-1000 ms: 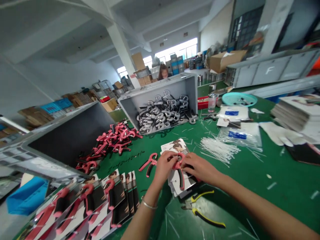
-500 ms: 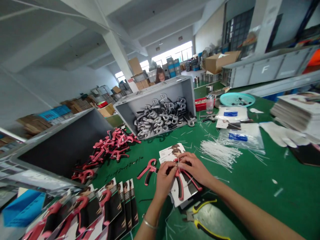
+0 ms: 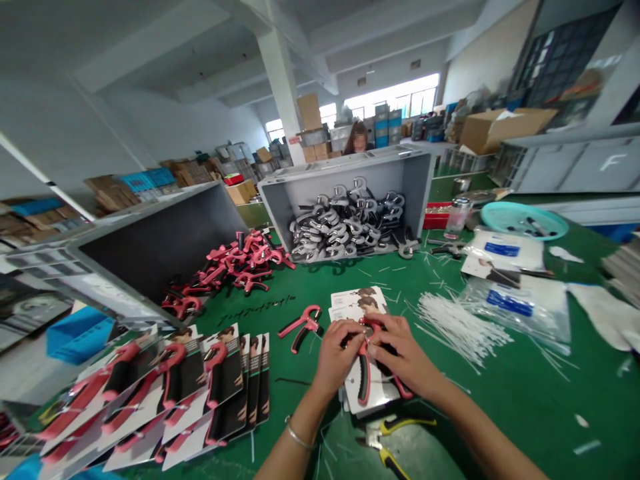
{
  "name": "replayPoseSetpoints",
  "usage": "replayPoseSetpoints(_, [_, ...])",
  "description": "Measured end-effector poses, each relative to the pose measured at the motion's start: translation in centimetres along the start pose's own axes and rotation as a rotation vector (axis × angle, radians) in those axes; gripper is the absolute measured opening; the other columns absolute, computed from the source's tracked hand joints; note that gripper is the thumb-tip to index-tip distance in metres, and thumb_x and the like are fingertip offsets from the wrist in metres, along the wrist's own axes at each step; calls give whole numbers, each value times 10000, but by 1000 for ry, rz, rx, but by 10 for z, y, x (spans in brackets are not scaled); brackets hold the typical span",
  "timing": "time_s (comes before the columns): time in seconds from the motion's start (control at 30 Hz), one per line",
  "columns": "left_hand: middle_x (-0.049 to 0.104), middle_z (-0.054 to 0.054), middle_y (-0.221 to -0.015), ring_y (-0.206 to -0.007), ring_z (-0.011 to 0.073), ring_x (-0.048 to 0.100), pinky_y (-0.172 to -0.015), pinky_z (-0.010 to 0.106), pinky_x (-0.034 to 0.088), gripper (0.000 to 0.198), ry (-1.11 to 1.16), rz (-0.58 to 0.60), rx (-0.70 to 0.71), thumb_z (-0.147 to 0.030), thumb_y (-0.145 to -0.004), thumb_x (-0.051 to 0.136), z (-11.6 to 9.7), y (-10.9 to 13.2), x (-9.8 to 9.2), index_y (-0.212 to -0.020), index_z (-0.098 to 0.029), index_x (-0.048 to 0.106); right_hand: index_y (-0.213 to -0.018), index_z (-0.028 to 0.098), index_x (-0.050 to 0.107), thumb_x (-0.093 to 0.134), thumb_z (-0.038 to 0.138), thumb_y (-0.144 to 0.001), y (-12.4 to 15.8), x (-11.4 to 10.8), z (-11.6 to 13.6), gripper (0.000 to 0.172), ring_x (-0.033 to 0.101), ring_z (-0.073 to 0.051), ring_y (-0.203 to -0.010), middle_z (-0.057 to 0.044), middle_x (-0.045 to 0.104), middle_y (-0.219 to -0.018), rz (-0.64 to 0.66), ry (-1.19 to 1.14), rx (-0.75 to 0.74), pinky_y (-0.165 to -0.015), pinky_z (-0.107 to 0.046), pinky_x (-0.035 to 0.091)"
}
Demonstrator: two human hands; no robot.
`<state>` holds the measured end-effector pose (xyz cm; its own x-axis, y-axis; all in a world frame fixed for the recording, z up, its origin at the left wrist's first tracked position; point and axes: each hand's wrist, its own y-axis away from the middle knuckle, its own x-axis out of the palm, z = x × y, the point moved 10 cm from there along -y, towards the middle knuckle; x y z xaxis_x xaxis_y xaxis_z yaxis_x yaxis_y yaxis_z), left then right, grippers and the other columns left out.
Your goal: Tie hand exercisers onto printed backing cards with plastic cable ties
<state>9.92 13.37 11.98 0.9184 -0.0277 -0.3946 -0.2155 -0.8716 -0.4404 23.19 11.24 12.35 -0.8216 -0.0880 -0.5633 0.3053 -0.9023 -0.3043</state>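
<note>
A pink-and-black hand grip strengthener (image 3: 363,381) lies on a printed backing card (image 3: 379,399), with more cards beneath. My left hand (image 3: 336,357) is closed, its fingertips pinching near the strengthener's top end. From the other side, my right hand (image 3: 407,353) presses its thumb and fingers on the same part; the tips of both hands almost meet. What sits between the fingertips is too small to make out. To the left, another pink strengthener (image 3: 303,327) lies loose. Yellow-and-black cutting pliers (image 3: 374,437) rest below the cards.
White cable ties (image 3: 463,327) lie spread on the right, near plastic bags (image 3: 520,313). A grey crate (image 3: 425,180) of grey strengtheners stands behind; pink ones (image 3: 245,257) spill from another crate (image 3: 150,253). Carded strengtheners (image 3: 173,380) are lined up front left. A person (image 3: 357,139) is beyond.
The view has turned, so the scene sits farther right and more carded strengtheners show at left. My hands stay at the strengthener's top, with the right fingers curled more closely over it.
</note>
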Motion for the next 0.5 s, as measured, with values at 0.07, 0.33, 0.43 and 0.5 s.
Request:
replayPoseSetpoints(0.07, [711,40,-935,-936,195,626,-890,338,459,79,-1,1,6,-225,-898,627,0,1,0,-895,-215,705,-878,261,725,580,335,-936,0,-1,0,172,390,-275,-1292,-21,522,-1420,-5,2,4,-1091,-499,316])
replayPoseSetpoints(0.33, [723,46,-939,-953,195,629,-896,341,462,74,18,22,67,-215,-884,648,-5,2,-1,-904,-217,720,-833,252,713,587,345,-931,-2,1,-3,185,409,-269,-1280,-20,539,-1401,-16,8,7,-1080,-479,330])
replayPoseSetpoints(0.43, [725,53,-970,-984,199,623,-930,350,448,92,56,81,65,-237,-892,642,-7,1,0,-906,-213,729,-798,244,706,584,353,-934,-3,1,-4,213,419,-272,-1267,-27,569,-1364,-27,-8,20,-1068,-487,328])
replayPoseSetpoints(0.5, [721,52,-948,-970,199,621,-935,349,444,130,77,119,-2,-262,-908,615,-4,-2,1,-882,-204,728,-787,240,702,570,364,-941,-3,0,-4,238,428,-273,-1256,-35,584,-1340,-37,-18,32,-1060,-488,331])
